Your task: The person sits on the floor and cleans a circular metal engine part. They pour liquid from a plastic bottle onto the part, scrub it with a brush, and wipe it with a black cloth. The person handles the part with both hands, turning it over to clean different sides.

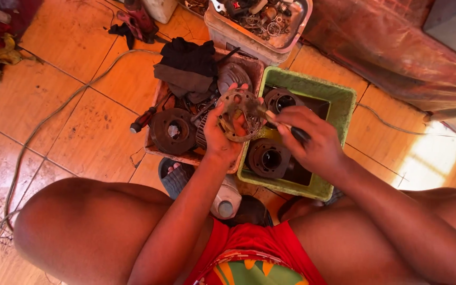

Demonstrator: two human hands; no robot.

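The left hand [221, 138] holds up a round rusty metal plate with holes [240, 115], fingers closed tight around its edge. The right hand [312, 138] grips a brush with a dark handle [283, 125], and its tip touches the plate. The plate is in the air, just above a green tub [339, 100] and a red tub [159, 95] full of dirty engine parts on the tiled floor [69, 105]. It looks like the plate is being scrubbed clean. The next move needs small, careful brush strokes while the left hand turns the plate around.
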